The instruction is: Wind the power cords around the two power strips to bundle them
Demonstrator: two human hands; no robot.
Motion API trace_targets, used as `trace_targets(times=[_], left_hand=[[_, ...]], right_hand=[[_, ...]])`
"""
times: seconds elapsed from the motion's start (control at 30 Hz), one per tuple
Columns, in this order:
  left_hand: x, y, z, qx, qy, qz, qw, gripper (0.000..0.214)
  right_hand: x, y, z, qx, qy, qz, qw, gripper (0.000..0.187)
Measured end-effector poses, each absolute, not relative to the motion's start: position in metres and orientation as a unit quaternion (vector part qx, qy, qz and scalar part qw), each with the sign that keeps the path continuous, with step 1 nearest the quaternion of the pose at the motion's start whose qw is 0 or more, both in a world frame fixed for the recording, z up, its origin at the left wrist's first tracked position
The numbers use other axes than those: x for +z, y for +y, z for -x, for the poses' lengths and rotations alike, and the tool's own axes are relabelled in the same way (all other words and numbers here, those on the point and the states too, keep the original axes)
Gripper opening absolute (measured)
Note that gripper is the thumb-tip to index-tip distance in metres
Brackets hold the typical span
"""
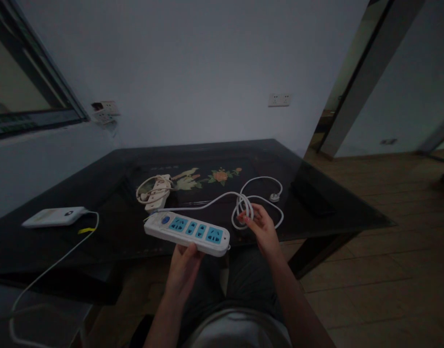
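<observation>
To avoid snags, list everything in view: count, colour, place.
table: one, black, flower-decorated, centre
held power strip: one, white with blue sockets, above table edge
cord: one, white, looped centre-right
plug: one, white, on table, right
wrapped power strip: one, off-white, behind held strip
flat device: one, white, table's left
cable: one, white, yellow-tagged, from device
flat item: one, black, table's right
wall sockets: several, white, left and right
window: one, dark-framed, upper left
legs: two, dark-trousered, bottom centre
left hand: one, bare, under held strip
right hand: one, bare, on cord
</observation>
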State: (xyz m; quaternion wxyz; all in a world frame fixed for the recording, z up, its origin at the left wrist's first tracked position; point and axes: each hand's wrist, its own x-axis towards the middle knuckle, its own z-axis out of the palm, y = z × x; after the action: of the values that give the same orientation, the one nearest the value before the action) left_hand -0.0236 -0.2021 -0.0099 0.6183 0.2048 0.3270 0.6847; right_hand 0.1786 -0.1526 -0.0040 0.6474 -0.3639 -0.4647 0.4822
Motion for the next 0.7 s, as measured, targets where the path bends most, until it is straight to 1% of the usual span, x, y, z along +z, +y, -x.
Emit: trace_targets(times=[0.1, 0.47, 0.63, 0.7], left_hand=[[-0.010, -0.201, 0.021, 0.694, 0.331, -0.200, 0.608, 0.044], [-0.013, -0.198, 0.015, 0.685, 0.354, -0.210, 0.601, 0.036], [-0.014, -0.198, 0.015, 0.672, 0.361, -0.220, 0.608, 0.043], [-0.014, -0.198, 0.016, 0.681, 0.360, -0.212, 0.602, 0.045]], right_hand=[[-0.002, -0.156, -0.176, 0.475, -0.479, 0.369, 0.640, 0.031], [0.000, -0.160, -0.169, 0.461, -0.497, 0.392, 0.622, 0.031], [-0.006, -0.154, -0.171, 0.433, -0.500, 0.399, 0.635, 0.030], [-0.009, -0.151, -0.174, 0.419, -0.509, 0.413, 0.628, 0.030]])
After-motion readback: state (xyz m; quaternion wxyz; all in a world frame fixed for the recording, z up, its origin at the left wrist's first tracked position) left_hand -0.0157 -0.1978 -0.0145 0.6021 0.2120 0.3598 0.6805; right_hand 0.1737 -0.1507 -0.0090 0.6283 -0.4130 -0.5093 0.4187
